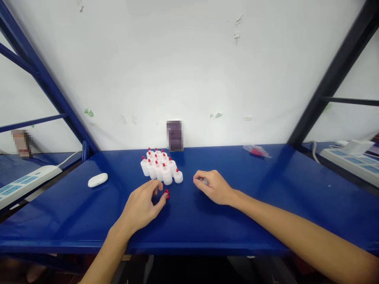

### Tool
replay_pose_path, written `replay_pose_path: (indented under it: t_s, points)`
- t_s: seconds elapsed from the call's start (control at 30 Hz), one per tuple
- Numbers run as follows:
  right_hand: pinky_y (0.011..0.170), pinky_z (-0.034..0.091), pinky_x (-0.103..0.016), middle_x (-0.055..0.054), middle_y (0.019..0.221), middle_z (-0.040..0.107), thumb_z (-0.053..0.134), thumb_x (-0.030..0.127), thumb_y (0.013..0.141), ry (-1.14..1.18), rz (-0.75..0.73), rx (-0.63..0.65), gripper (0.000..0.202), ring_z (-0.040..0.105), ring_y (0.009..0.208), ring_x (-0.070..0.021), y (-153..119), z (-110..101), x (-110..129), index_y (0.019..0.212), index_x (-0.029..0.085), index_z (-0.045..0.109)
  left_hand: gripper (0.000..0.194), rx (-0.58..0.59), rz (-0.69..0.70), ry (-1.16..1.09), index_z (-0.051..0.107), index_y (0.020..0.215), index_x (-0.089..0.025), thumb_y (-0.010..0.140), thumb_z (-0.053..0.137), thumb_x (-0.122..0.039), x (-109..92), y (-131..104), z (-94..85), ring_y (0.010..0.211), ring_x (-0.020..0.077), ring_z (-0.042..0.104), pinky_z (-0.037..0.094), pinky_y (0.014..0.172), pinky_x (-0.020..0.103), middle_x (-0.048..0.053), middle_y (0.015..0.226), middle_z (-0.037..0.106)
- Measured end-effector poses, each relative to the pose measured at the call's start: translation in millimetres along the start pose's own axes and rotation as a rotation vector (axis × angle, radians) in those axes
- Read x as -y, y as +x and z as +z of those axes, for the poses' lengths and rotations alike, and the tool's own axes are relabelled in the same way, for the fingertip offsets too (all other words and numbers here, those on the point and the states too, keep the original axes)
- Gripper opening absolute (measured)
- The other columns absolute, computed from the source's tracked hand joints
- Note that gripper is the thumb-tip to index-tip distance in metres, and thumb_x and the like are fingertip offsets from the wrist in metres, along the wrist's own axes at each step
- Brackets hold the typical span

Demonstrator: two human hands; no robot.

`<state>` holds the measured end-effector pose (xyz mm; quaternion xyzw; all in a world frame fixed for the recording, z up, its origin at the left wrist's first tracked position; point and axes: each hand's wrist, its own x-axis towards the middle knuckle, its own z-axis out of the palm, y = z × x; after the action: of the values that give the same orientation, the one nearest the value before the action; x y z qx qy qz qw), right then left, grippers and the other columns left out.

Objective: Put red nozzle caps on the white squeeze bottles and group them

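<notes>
A cluster of several small white bottles with red caps [160, 167] stands on the blue shelf [266, 205] near the back middle. Just in front of the cluster, my left hand [142, 207] rests on the shelf and pinches a small red cap [167, 194] at its fingertips. To the right, my right hand [213, 186] is curled around a small white bottle [204, 181], most of it hidden by the fingers.
A white oval case [97, 180] lies at the left. A clear bag of red caps [256, 151] sits at the back right. Power strips [26, 182] [352, 161] lie on the side shelves. Dark metal frame posts [334, 75] rise on both sides.
</notes>
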<state>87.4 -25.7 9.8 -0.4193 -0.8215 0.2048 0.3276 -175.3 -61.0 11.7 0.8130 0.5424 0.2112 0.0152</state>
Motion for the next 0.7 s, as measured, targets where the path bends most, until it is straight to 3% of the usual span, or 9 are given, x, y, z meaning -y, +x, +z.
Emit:
replay_pose_path:
  t_s: [0.4, 0.7]
  points:
    - [0.059, 0.031, -0.023, 0.004, 0.061, 0.057, 0.053, 0.026, 0.09, -0.039, -0.013, 0.01, 0.017, 0.047, 0.056, -0.0102, -1.8, 0.1, 0.2, 0.083, 0.019, 0.067, 0.029, 0.022, -0.01, 0.089, 0.041, 0.073, -0.022, 0.089, 0.047, -0.045, 5.7, 3.5, 5.0, 0.056, 0.0153, 0.048, 0.033, 0.057, 0.027, -0.004, 0.061, 0.051]
    - [0.06, 0.031, -0.023, 0.003, 0.062, 0.059, 0.053, 0.026, 0.091, -0.037, -0.021, 0.028, 0.018, 0.05, 0.057, -0.011, -2.4, -0.3, 2.0, 0.082, 0.019, 0.067, 0.02, 0.065, -0.042, 0.066, 0.05, 0.083, -0.022, 0.088, 0.049, -0.041, 4.8, 4.8, 3.9, 0.06, 0.0155, 0.051, 0.035, 0.059, 0.027, -0.004, 0.068, 0.055]
